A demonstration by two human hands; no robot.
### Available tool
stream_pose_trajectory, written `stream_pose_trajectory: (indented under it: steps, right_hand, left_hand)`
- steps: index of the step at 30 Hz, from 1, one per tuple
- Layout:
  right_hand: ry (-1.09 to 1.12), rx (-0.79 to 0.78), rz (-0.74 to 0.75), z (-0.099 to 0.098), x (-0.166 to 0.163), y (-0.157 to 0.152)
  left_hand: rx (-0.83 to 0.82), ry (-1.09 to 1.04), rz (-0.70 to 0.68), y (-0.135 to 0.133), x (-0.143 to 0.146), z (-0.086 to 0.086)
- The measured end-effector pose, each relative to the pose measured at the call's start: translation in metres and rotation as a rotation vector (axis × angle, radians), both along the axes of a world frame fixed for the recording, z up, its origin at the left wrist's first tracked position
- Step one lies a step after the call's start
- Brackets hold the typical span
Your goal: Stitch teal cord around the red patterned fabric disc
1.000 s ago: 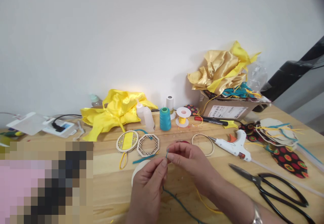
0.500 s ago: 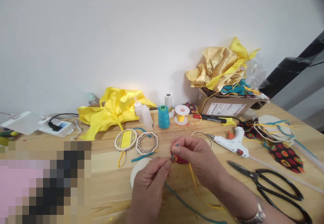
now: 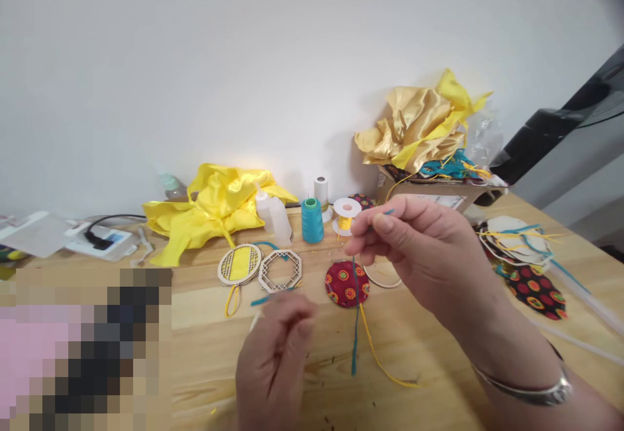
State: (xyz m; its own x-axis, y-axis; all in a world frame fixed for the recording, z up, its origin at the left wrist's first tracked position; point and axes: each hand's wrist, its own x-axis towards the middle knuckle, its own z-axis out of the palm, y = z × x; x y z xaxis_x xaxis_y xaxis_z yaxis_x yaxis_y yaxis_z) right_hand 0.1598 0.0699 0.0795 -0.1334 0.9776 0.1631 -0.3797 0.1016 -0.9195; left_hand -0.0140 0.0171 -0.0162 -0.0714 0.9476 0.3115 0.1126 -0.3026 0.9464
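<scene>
My right hand (image 3: 414,242) is raised above the table, its thumb and index finger pinching a teal cord (image 3: 355,333). One end of the cord sticks out past the fingertips and the rest hangs down. Behind the hanging cord lies a round dark-red patterned fabric piece (image 3: 341,285) with a yellow cord (image 3: 377,353) trailing from it. My left hand (image 3: 280,353), lower and to the left, has its fingers curled with nothing visible in them; it partly covers a white disc. An octagonal wooden lattice frame (image 3: 263,272) and a round lattice frame (image 3: 224,267) with yellow backing lie just beyond it.
A teal thread cone (image 3: 312,223), a spool of yellow cord (image 3: 347,208) and white squeeze bottles (image 3: 280,223) stand toward the wall. Yellow satin (image 3: 195,213) lies left of them. A cardboard box (image 3: 439,190) with fabric scraps stands behind my right hand. My right arm hides the scissors.
My right hand has risen and pulled the teal cord up. My left hand has let go of the cord and drawn slightly down and left. The red fabric piece is now uncovered.
</scene>
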Motion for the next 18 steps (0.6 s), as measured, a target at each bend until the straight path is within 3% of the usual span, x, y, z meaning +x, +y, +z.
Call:
stream_pose_trajectory:
  steps: [3,5,8,12,18]
  right_hand:
    - [-0.112,0.018,0.022,-0.004,-0.007,-0.006]
    - [-0.24,0.002,0.038,-0.008,-0.01,-0.016]
    - [-0.501,0.024,0.133,-0.015,-0.011,-0.038]
    - [-0.851,0.073,0.369,-0.039,-0.004,-0.063]
    - [-0.954,-0.064,0.556,-0.077,0.013,-0.082]
  left_hand:
    - [-0.445,-0.322,-0.498,-0.003,0.001,0.003]
    - [-0.653,-0.563,-0.652,-0.001,0.005,0.005]
    - [-0.732,-0.798,-0.632,0.002,0.01,0.009]
    - [-0.798,-0.821,-0.521,0.005,0.011,0.012]
    - [-0.801,-0.835,-0.431,0.009,0.009,0.01]
